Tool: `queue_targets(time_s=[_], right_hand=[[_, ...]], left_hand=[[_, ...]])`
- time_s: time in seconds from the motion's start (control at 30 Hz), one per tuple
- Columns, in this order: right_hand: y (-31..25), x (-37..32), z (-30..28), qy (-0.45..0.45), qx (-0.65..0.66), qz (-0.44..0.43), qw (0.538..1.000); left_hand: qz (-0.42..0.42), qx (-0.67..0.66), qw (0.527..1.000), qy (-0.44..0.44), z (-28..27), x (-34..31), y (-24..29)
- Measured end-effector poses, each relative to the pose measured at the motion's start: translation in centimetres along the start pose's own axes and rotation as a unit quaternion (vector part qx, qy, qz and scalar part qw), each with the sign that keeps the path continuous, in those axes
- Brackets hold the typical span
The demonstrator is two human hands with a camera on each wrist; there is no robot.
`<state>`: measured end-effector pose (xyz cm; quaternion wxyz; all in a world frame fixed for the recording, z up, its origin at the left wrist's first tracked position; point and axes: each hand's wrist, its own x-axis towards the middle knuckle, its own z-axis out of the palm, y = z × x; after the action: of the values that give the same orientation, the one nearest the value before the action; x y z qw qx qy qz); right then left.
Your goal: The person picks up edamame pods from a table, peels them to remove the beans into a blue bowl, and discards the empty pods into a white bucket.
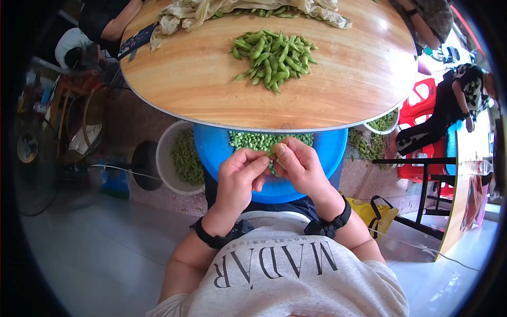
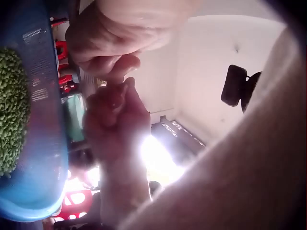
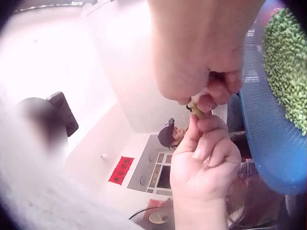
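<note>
Both hands meet above the blue basket point(image 1: 207, 153), fingertips nearly together. Between them is a green pod point(image 3: 197, 111), best seen in the right wrist view. The left hand point(image 1: 238, 178) pinches one end with thumb and forefinger. The right hand point(image 1: 301, 168) pinches the other end, its thumb uppermost in the head view. Shelled green beans point(image 1: 248, 139) lie in the basket under the hands. A pile of whole pods point(image 1: 277, 59) sits on the round wooden table point(image 1: 179, 79) beyond.
A pale tub point(image 1: 163, 158) of pods point(image 1: 187, 161) stands left of the basket. Another tub point(image 1: 395, 122) is at the right, near red stools point(image 1: 418, 108). Cloth point(image 1: 195, 15) lies at the table's far side. A yellow bag point(image 1: 377, 215) rests on the floor; other people are around the table.
</note>
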<state>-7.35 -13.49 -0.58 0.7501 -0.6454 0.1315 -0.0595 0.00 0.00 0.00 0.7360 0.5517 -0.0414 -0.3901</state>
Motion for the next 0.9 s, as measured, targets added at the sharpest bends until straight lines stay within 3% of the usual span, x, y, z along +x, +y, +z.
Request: queue_targets(time_s=[0.07, 0.3, 0.57, 0.77, 0.9], right_hand=[[0.0, 0.1, -0.3, 0.012, -0.064, -0.037, 0.997], [-0.9, 0.0, -1.5, -0.087, 0.131, 0.133, 0.979], [-0.7, 0.0, -1.3, -0.087, 0.107, 0.125, 0.983], [-0.3, 0.0, -0.8, -0.054, 0.038, 0.076, 0.995], [0.4, 0.0, -0.5, -0.029, -0.042, 0.015, 0.999]], left_hand=[[-0.067, -0.085, 0.994, -0.025, -0.1, 0.4, 0.3], [0.112, 0.186, 0.976, -0.016, 0.6, -0.2, -0.3], [0.23, 0.331, 0.915, 0.022, 0.7, -0.4, -0.7], [0.195, 0.302, 0.933, 0.028, 0.8, -0.4, -0.8], [0.104, 0.189, 0.976, 0.015, 0.9, -0.2, -1.2]])
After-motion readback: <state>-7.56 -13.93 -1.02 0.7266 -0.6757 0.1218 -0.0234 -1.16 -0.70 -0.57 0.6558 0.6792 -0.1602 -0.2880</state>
